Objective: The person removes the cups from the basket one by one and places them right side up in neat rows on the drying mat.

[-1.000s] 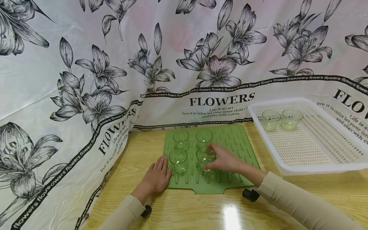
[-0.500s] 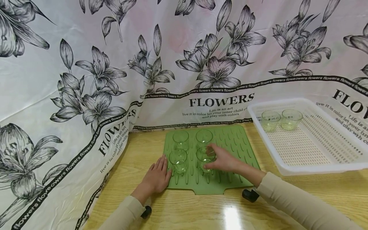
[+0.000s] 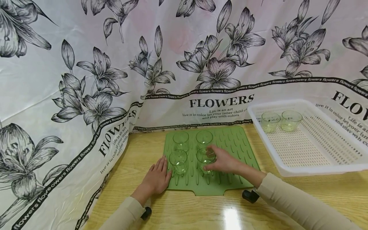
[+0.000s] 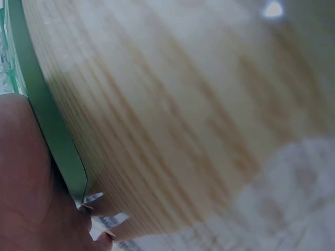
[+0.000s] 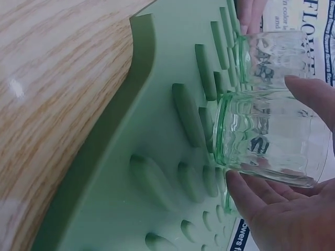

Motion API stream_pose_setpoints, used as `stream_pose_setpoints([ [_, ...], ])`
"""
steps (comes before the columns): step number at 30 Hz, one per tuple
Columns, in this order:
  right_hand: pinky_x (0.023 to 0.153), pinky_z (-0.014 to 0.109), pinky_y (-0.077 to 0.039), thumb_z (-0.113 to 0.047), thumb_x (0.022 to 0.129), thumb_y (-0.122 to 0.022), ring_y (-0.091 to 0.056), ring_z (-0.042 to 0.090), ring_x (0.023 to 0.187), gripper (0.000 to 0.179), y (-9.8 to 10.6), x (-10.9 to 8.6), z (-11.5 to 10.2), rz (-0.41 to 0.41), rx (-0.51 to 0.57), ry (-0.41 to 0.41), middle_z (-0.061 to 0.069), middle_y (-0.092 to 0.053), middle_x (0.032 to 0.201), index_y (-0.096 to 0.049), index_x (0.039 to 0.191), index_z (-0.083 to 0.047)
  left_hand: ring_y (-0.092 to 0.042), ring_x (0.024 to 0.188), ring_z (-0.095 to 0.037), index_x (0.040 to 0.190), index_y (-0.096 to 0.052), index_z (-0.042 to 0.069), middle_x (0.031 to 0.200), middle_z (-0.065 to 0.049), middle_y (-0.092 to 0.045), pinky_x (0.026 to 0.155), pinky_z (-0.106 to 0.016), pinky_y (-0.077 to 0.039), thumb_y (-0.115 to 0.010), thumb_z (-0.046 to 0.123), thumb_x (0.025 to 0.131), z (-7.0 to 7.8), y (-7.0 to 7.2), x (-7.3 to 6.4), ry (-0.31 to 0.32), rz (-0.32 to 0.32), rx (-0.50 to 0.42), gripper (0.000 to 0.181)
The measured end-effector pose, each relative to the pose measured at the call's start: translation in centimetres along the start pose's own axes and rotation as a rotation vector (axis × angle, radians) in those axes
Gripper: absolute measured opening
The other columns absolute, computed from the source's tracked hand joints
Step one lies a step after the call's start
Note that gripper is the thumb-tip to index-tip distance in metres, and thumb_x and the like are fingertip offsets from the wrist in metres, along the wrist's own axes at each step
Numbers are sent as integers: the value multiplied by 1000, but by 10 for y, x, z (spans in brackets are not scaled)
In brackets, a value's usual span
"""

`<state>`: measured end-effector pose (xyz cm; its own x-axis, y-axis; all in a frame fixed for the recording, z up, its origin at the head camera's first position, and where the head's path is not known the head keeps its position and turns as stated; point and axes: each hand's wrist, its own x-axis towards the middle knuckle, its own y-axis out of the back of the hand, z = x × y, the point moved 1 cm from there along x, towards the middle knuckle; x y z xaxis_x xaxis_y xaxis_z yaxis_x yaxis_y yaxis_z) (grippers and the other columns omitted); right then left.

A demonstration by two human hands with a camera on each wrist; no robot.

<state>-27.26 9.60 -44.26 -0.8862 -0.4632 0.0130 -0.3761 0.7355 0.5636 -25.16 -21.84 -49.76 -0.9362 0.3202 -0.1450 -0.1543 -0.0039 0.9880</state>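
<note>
Gripping a glass (image 5: 264, 138) on the green mat (image 3: 235, 148), the right hand (image 3: 224, 160) is curving round it; the left hand (image 3: 156, 177) is resting straight-fingered at the mat's left edge

Room between mat (image 3: 234, 143) and basket (image 3: 325, 170)

A mat (image 3: 233, 150) lies on the counter (image 3: 184, 210), four glasses (image 3: 178, 163) two by two toward its left; right of it sits a basket (image 3: 316, 170), two more glasses (image 3: 271, 123) side by side in its far left corner; a cloth (image 3: 166, 108) hangs behind
</note>
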Motion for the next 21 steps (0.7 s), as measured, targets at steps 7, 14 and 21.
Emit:
stream_pose_setpoints([
  [7,87,45,-58,-23,77,-91,-65,33,105,98,1,-4,3,7,-5,0,26,-57,133,-33,153,3,-17,156,-35,162,-20,-3,170,-18,-13,123,-56,-23,-27,41,113,7,9,-5,-2,0,-3,66],
  [14,96,55,-54,-25,77,-91,-57,43,122,101,7,-11,-3,36,-89,28,27,-53,140,-32,153,4,-18,156,-36,161,-20,-4,170,-19,-14,123,-55,-23,-27,40,113,7,12,-6,-2,-1,-1,65],
  [21,105,62,-45,-25,78,-91,-49,49,132,103,20,-25,-10,66,-176,45,32,-48,145,-30,154,7,-17,156,-37,161,-19,-5,170,-20,-13,122,-57,-22,-25,42,113,6,10,-6,-13,11,-26,67],
])
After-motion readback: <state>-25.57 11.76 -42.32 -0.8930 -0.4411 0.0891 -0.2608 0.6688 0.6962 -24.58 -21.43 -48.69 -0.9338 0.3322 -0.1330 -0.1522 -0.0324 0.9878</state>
